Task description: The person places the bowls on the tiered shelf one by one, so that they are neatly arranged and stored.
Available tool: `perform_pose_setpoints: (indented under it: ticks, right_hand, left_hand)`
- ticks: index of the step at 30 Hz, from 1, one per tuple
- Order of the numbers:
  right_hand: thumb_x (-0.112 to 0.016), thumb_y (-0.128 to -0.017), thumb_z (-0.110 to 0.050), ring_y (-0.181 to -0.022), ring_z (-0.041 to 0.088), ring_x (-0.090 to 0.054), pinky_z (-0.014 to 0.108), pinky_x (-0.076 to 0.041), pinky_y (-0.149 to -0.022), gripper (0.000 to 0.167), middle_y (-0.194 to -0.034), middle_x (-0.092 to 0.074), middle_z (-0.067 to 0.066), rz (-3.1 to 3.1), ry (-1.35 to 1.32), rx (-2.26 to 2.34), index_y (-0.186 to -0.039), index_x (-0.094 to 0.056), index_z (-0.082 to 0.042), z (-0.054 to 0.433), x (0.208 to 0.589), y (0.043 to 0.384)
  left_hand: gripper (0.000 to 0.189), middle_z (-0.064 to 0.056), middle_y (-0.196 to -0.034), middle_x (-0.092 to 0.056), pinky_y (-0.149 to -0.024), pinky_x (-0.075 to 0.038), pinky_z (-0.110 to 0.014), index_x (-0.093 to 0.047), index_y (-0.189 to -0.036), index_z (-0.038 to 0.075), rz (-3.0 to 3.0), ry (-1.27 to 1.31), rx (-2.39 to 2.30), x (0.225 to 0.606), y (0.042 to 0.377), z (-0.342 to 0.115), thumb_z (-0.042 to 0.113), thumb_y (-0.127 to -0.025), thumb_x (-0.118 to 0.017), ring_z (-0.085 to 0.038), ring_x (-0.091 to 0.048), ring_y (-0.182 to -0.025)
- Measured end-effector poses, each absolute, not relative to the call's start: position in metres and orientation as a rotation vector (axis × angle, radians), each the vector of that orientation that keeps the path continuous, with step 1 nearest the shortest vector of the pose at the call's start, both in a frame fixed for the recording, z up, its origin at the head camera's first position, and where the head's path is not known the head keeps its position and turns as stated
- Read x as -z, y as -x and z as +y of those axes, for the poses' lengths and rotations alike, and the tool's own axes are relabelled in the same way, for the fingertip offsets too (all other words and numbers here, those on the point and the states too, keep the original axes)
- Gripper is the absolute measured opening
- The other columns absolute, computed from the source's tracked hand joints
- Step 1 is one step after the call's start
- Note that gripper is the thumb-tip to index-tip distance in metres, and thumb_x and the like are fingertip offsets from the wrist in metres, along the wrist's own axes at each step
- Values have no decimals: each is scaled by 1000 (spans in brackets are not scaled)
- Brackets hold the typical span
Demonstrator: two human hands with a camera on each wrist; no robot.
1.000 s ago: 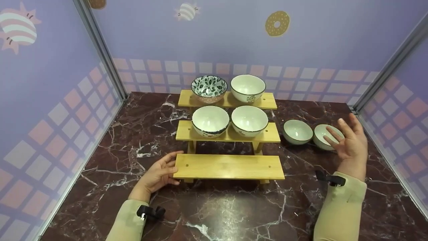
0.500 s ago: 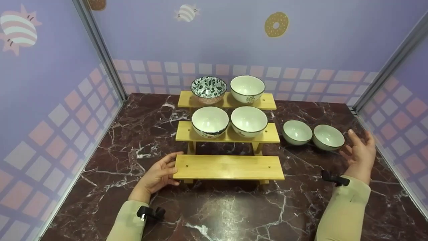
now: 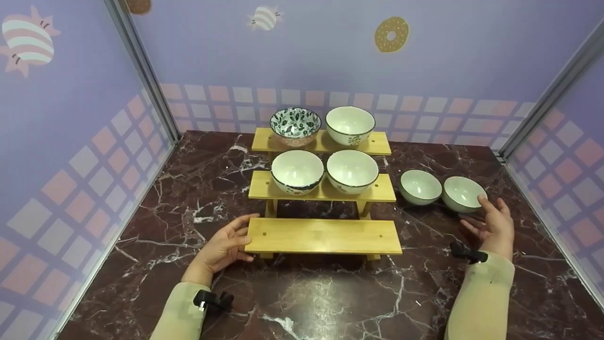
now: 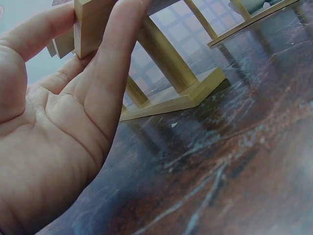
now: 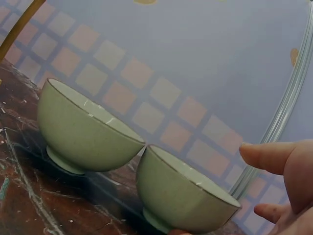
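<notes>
My left hand holds the left end of the bottom step of a three-step wooden stand. In the left wrist view its fingers lie around the board's end. My right hand, fingers spread, is at the near right side of a small pale green bowl. From the right wrist, the thumb appears apart from that bowl's rim, while a fingertip shows by its underside; contact is hard to tell. A matching green bowl stands upright just left of it.
On the middle step sit two white bowls, one left and one right. The top step bears a leaf-patterned bowl and a white bowl. Patterned walls enclose the dark marble table.
My right hand swung down and right past the right green bowl, then came back left to its near right side. The left hand and all the bowls have stayed in place.
</notes>
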State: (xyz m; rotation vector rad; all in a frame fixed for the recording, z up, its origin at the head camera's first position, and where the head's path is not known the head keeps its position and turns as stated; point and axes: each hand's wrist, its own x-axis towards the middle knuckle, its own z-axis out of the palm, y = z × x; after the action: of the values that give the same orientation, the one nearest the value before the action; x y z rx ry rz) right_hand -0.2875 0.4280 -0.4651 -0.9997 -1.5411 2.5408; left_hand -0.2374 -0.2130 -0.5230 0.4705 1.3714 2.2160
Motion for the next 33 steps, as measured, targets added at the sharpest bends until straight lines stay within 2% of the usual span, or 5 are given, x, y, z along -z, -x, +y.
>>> perform_pose_setpoints:
  ticks: [2, 4, 11, 20, 33]
  right_hand:
    - [-69, -98, -31, -84, 27, -74, 41, -68, -71, 100, -171, 9, -19, -1503, 973, -2585, -160, 7, -53, 429, 470, 288]
    - [-68, -99, -29, -71, 27, -74, 43, -68, -71, 100, -170, 8, -20, -1457, 935, -2635, -159, 8, -54, 430, 475, 289]
    - [-63, -102, -24, -80, 33, -78, 47, -67, -77, 97, -167, 15, -28, -1287, 785, -2807, -156, 10, -60, 433, 492, 293]
    - [-59, -103, -14, -84, 36, -78, 46, -67, -80, 98, -169, 12, -26, -1176, 666, -2891, -152, 8, -66, 433, 502, 296]
    - [-58, -101, 1, -84, 42, -76, 40, -67, -68, 92, -169, 1, -28, -989, 645, -2961, -154, -19, -64, 435, 506, 295]
  left_hand:
    - [62, -5, -133, -63, -70, -67, -30, -26, -160, 8, 1373, -474, -2214, 523, 238, -213, -3, -103, -50, -19, -74, -93]
    - [63, -4, -134, -62, -70, -67, -30, -24, -160, 7, 1371, -476, -2214, 522, 237, -213, -2, -103, -50, -19, -73, -93]
    - [62, -5, -134, -63, -69, -66, -29, -27, -160, 9, 1389, -466, -2210, 521, 237, -213, -2, -104, -50, -19, -74, -93]
    - [61, -5, -133, -63, -69, -66, -30, -29, -159, 10, 1384, -459, -2214, 522, 237, -213, -2, -103, -51, -19, -74, -92]
    - [63, -6, -134, -63, -70, -67, -30, -24, -161, 8, 1370, -469, -2213, 522, 238, -214, -2, -104, -50, -20, -74, -95]
